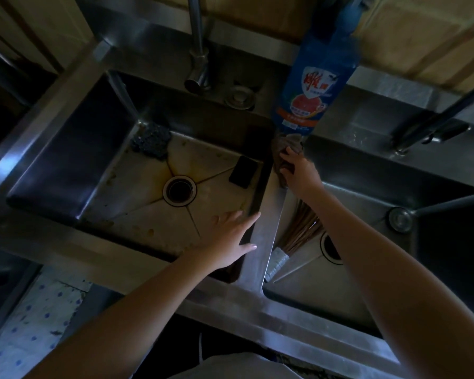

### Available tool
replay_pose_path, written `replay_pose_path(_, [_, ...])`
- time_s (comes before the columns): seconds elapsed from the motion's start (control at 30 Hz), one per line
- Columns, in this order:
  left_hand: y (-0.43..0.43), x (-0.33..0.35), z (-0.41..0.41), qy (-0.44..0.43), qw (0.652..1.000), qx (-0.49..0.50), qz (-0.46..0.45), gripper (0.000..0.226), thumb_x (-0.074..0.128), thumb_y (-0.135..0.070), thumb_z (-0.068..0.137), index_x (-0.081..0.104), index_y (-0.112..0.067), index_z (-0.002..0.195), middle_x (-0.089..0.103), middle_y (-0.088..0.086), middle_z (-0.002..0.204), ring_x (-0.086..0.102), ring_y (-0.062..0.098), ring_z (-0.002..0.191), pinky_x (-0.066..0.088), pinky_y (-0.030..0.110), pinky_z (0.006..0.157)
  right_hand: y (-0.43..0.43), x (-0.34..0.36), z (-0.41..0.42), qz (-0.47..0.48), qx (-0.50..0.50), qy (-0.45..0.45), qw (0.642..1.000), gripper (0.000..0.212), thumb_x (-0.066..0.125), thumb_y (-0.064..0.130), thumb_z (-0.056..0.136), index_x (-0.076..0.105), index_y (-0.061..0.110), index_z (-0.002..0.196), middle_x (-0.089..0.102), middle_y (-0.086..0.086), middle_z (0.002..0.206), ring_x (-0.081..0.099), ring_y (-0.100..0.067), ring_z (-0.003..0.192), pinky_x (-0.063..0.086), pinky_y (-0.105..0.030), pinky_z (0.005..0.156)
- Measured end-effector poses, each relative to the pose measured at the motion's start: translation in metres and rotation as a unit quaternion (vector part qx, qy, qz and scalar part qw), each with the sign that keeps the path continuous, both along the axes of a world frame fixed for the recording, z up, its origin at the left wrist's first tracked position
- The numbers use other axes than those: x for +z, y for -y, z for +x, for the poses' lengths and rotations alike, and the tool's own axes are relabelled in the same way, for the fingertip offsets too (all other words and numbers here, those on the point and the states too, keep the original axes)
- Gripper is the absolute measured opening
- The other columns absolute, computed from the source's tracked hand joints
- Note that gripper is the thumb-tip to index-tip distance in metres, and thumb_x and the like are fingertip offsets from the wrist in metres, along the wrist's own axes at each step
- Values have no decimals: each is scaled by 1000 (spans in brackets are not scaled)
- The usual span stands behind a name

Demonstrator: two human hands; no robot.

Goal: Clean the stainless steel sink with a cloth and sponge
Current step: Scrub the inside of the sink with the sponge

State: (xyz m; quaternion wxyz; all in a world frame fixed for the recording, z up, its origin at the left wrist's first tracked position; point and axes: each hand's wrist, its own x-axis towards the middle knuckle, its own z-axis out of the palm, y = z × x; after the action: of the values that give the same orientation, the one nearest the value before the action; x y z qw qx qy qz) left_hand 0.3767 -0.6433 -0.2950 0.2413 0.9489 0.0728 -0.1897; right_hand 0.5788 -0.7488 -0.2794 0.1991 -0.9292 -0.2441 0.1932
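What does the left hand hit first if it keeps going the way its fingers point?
Probably the steel divider between the basins; the left hand has fingertips already at its edge, though depth is unclear.

Two bare forearms with no sleeves in view, left hand [231, 236] and right hand [298, 172] without gloves, rings or watch, pale garment [230, 365] at the bottom edge

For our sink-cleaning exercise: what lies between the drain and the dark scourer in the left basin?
In the head view, only bare, stained basin floor lies between the drain and the scourer.
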Motion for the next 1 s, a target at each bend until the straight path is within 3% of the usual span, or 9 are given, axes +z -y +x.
replay_pose_path(0.33, [-2, 5, 9, -27, 999, -22, 21, 74, 51, -54, 88, 10, -37, 148, 26, 5, 151, 23, 25, 139, 23, 43, 111, 17, 5, -25, 15, 49, 7, 999, 48, 52, 15, 94, 40, 17, 141, 32, -8, 152, 28, -29, 140, 25, -37, 114])
replay_pose_path(0.57, [-5, -1, 6, -43, 998, 10, -47, 73, 52, -51, 89, 8, -42, 147, 22, 1, 153, 15, 26, 141, 14, 46, 113, 31, -3, -52, 16, 82, 20, 996, 48, 57, 12, 91, 46, 16, 137, 37, -4, 149, 27, -27, 141, 26, -42, 117])
replay_pose_path(0.77, [-5, -1, 4, 1, 1000, -19, 3, 75, 50, -51, 90, 5, -35, 149, 27, 4, 150, 26, 24, 138, 24, 42, 110, 19, 4, -33, -3, 66, 27, 997, 51, 59, 16, 88, 42, 21, 136, 33, -3, 147, 31, -27, 135, 40, -43, 106])
replay_pose_path(0.9, [-12, -2, -9, -13, 1000, -2, -6, 80, 50, -52, 90, -3, -37, 148, 17, 6, 156, 23, 25, 141, 25, 46, 113, 1, -2, -6, -56, 70, -2, 996, 70, 54, 10, 89, 21, 26, 149, 4, 1, 160, 7, -31, 146, 22, -49, 117])
replay_pose_path(1.0, [-20, -2, -22, -30, 999, 28, -22, 79, 50, -49, 90, -1, -38, 149, 15, 6, 157, 18, 25, 142, 21, 48, 115, -13, -4, 12, -84, 76, 6, 993, 71, 54, 8, 88, 21, 20, 149, 5, -3, 160, 5, -34, 146, 17, -47, 119])
